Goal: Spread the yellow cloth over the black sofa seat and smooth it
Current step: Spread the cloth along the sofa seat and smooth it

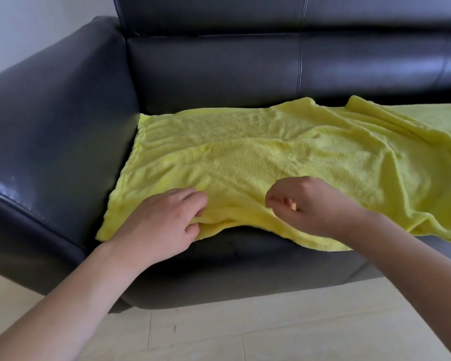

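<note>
The yellow cloth (258,157) lies over the black sofa seat (245,256), flat on the left and rumpled in folds toward the right. Its front edge is bunched up and lifted off the seat's front. My left hand (164,220) pinches that front edge near the left corner, fingers curled into the fabric. My right hand (310,204) grips the same edge a little to the right, fingers curled with a bit of cloth between them. The cloth's right end runs out of view.
The sofa's left armrest (50,152) rises beside the cloth, and the backrest (245,61) stands behind it. Pale tiled floor (245,329) lies in front of the sofa. A light wall (24,27) shows at the upper left.
</note>
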{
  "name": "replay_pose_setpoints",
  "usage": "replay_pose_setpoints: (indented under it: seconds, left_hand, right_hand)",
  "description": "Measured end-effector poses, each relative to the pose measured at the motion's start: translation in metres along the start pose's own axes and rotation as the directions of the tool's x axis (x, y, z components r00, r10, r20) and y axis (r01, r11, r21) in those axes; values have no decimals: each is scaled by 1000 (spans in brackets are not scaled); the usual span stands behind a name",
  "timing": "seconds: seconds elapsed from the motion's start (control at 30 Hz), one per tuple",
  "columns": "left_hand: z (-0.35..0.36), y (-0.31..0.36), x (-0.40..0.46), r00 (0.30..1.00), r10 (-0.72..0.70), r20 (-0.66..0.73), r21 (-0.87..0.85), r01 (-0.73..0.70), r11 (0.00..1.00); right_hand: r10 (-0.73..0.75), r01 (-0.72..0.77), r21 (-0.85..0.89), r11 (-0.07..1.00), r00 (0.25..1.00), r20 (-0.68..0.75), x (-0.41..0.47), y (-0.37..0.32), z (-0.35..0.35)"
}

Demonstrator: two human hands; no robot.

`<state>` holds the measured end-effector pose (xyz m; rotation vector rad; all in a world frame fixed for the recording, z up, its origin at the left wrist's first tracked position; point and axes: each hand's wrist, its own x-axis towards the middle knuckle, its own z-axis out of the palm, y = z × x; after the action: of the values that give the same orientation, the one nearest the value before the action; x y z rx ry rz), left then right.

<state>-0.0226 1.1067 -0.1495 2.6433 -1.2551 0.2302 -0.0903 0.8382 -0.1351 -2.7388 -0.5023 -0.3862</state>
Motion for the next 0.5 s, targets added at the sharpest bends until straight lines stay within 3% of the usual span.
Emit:
replay_pose_setpoints:
  seconds: [0.07,0.13,0.27,0.4,0.5]
  left_hand:
    - [-1,1,4,999,-46,-20,-35,45,998]
    - [-4,3,11,989,-146,-25,-184,139,973]
    - [-21,7,30,944,-329,-25,-535,266,802]
    - [-40,5,41,946,-308,-105,-461,228,858]
    - [-53,-8,46,945,-325,21,-244,320,916]
  right_hand:
    - [124,-125,34,992,992,34,8,0,-10]
    - [222,-222,-17,975,966,130,14,-11,-11]
    - [294,-252,-201,947,931,214,24,-55,13]
    - [250,-205,-301,931,961,118,36,-63,20]
    - [396,-336,-321,885,907,141,41,-45,-3]
